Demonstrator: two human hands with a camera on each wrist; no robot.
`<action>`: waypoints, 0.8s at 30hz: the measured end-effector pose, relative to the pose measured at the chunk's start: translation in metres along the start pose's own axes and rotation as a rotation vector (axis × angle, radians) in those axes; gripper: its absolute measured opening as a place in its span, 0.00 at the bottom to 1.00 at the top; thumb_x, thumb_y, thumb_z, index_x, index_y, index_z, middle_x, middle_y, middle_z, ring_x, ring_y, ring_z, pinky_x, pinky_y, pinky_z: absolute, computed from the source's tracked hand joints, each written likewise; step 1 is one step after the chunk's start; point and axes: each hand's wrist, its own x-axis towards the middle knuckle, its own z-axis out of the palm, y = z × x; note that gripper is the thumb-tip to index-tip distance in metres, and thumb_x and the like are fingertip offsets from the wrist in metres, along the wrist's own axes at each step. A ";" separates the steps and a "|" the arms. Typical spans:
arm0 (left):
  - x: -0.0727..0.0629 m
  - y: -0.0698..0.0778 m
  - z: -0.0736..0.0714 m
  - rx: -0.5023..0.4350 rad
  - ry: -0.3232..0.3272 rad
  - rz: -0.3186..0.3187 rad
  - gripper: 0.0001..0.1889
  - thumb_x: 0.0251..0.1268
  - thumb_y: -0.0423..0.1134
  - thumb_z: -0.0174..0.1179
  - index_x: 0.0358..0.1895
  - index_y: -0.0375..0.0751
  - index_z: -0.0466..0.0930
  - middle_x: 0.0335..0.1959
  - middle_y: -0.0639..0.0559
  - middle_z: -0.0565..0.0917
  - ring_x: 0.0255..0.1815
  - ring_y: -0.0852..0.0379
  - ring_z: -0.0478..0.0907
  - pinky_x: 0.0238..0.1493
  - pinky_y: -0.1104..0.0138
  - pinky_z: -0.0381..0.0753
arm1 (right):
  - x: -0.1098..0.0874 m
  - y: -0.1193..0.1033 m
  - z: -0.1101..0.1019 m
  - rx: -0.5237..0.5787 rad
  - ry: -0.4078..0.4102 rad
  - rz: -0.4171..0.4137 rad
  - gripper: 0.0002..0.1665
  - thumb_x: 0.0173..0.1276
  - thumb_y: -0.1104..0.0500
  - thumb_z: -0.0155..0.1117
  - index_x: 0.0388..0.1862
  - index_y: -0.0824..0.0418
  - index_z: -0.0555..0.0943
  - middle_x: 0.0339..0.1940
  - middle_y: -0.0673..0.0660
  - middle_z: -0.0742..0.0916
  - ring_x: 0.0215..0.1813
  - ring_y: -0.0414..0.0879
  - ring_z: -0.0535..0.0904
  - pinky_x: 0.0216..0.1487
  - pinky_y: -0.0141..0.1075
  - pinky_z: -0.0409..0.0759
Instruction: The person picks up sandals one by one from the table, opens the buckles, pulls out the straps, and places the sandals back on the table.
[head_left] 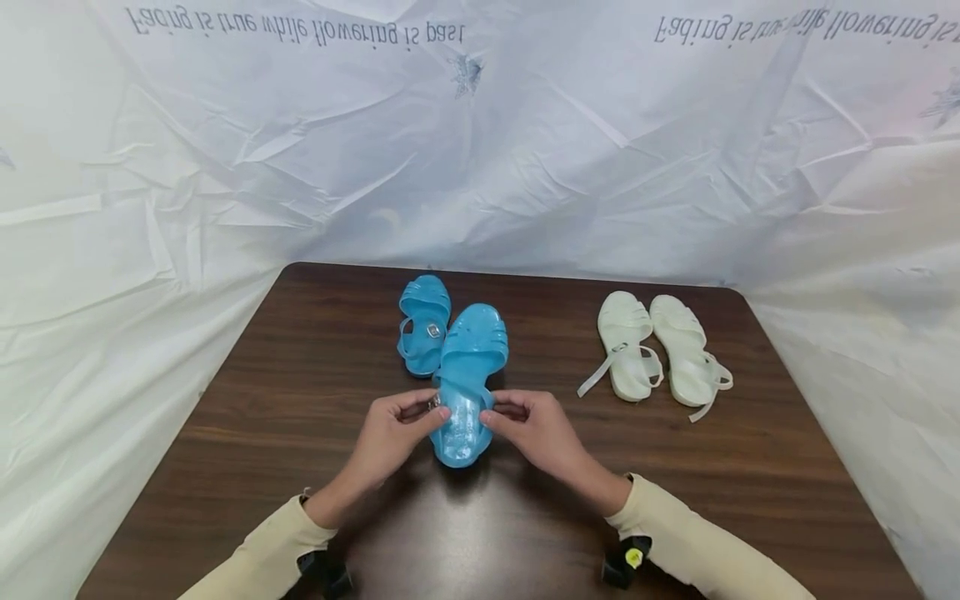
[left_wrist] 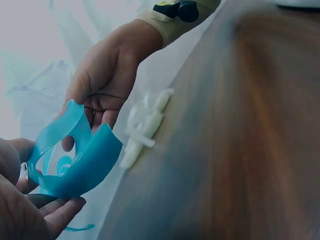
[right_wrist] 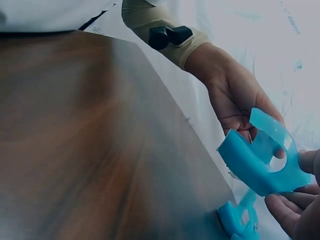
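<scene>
While left hand (head_left: 390, 433) and right hand (head_left: 540, 432) pinch nearer blue sandal (head_left: 467, 387), short of table (head_left: 555, 350) far edge, I'd balance both grips.

glare marks the held sandal (head_left: 468, 385) and near tabletop (head_left: 463, 546), which blurs in both dimmer wrist views.

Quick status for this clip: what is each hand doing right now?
Left hand: closed, holding the raised blue sandal by one side.
Right hand: closed, holding the same sandal by its other side.
</scene>
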 end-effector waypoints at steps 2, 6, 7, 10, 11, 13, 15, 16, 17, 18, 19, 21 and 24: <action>0.003 0.002 -0.006 -0.005 0.026 -0.006 0.21 0.67 0.42 0.70 0.59 0.35 0.84 0.51 0.43 0.88 0.52 0.51 0.86 0.51 0.65 0.85 | 0.008 -0.004 0.004 0.011 -0.007 -0.020 0.21 0.70 0.52 0.72 0.56 0.62 0.86 0.48 0.55 0.91 0.48 0.45 0.89 0.46 0.34 0.86; 0.009 0.004 -0.018 -0.039 0.062 -0.012 0.22 0.68 0.41 0.69 0.60 0.33 0.83 0.53 0.38 0.87 0.53 0.49 0.86 0.51 0.63 0.86 | 0.026 -0.011 0.011 0.027 -0.011 -0.057 0.21 0.70 0.52 0.72 0.56 0.63 0.86 0.48 0.56 0.91 0.48 0.45 0.89 0.46 0.35 0.87; 0.011 0.004 -0.022 -0.049 0.071 -0.015 0.22 0.69 0.41 0.69 0.60 0.32 0.82 0.53 0.38 0.87 0.53 0.50 0.86 0.50 0.62 0.86 | 0.030 -0.013 0.013 0.030 -0.014 -0.063 0.21 0.70 0.52 0.73 0.55 0.63 0.86 0.48 0.55 0.91 0.48 0.45 0.89 0.46 0.35 0.87; 0.017 0.006 -0.033 -0.068 0.097 -0.016 0.22 0.70 0.40 0.68 0.61 0.30 0.81 0.54 0.36 0.86 0.51 0.54 0.86 0.49 0.63 0.86 | 0.044 -0.018 0.019 0.036 -0.027 -0.089 0.21 0.70 0.51 0.72 0.56 0.63 0.86 0.47 0.56 0.91 0.48 0.45 0.89 0.47 0.36 0.87; 0.019 0.007 -0.036 -0.078 0.109 -0.020 0.21 0.70 0.40 0.67 0.60 0.30 0.81 0.54 0.35 0.86 0.50 0.56 0.86 0.49 0.64 0.86 | 0.049 -0.020 0.021 0.040 -0.030 -0.097 0.21 0.70 0.51 0.72 0.56 0.63 0.86 0.47 0.56 0.91 0.48 0.45 0.89 0.47 0.37 0.87; 0.024 0.008 -0.043 -0.096 0.129 -0.024 0.22 0.71 0.39 0.66 0.61 0.28 0.80 0.54 0.34 0.86 0.49 0.59 0.86 0.49 0.65 0.86 | 0.059 -0.023 0.023 0.048 -0.035 -0.112 0.21 0.71 0.51 0.72 0.55 0.63 0.86 0.47 0.56 0.91 0.48 0.45 0.89 0.47 0.37 0.87; 0.030 0.008 -0.050 -0.119 0.150 -0.027 0.22 0.72 0.38 0.65 0.61 0.26 0.79 0.53 0.33 0.86 0.48 0.61 0.86 0.48 0.66 0.86 | 0.069 -0.025 0.026 0.052 -0.038 -0.123 0.20 0.71 0.51 0.71 0.55 0.63 0.86 0.47 0.56 0.91 0.48 0.45 0.88 0.46 0.38 0.87; 0.032 0.007 -0.054 -0.128 0.159 -0.029 0.22 0.73 0.38 0.65 0.62 0.25 0.79 0.53 0.33 0.85 0.48 0.61 0.86 0.48 0.66 0.86 | 0.074 -0.026 0.028 0.057 -0.042 -0.128 0.20 0.71 0.51 0.71 0.55 0.63 0.86 0.47 0.56 0.91 0.48 0.45 0.88 0.46 0.39 0.87; 0.035 0.007 -0.057 -0.131 0.169 -0.031 0.22 0.73 0.38 0.64 0.62 0.25 0.78 0.53 0.33 0.85 0.47 0.62 0.86 0.48 0.66 0.86 | 0.079 -0.027 0.029 0.065 -0.047 -0.131 0.20 0.72 0.51 0.70 0.55 0.64 0.86 0.47 0.57 0.91 0.48 0.45 0.88 0.46 0.41 0.87; 0.037 0.006 -0.061 -0.130 0.176 -0.032 0.23 0.74 0.39 0.64 0.63 0.25 0.77 0.54 0.33 0.85 0.47 0.63 0.86 0.48 0.66 0.86 | 0.084 -0.028 0.031 0.071 -0.054 -0.131 0.21 0.72 0.51 0.70 0.55 0.64 0.86 0.48 0.57 0.90 0.48 0.45 0.88 0.47 0.42 0.88; 0.040 0.005 -0.064 -0.134 0.184 -0.034 0.23 0.74 0.39 0.63 0.63 0.25 0.77 0.55 0.32 0.85 0.47 0.63 0.86 0.48 0.66 0.86 | 0.090 -0.029 0.033 0.067 -0.060 -0.132 0.21 0.72 0.51 0.70 0.56 0.64 0.86 0.49 0.57 0.90 0.48 0.45 0.88 0.47 0.43 0.88; 0.043 0.003 -0.071 -0.138 0.200 -0.037 0.25 0.74 0.41 0.63 0.65 0.25 0.76 0.56 0.32 0.84 0.47 0.63 0.86 0.48 0.66 0.86 | 0.100 -0.031 0.037 0.057 -0.075 -0.127 0.23 0.73 0.49 0.69 0.58 0.64 0.85 0.51 0.58 0.90 0.49 0.44 0.88 0.48 0.44 0.87; 0.049 -0.003 -0.081 -0.142 0.222 -0.034 0.28 0.74 0.43 0.63 0.66 0.25 0.74 0.55 0.36 0.85 0.47 0.64 0.86 0.47 0.67 0.86 | 0.113 -0.033 0.043 0.030 -0.092 -0.111 0.26 0.73 0.46 0.68 0.60 0.64 0.84 0.52 0.56 0.89 0.49 0.43 0.88 0.49 0.40 0.87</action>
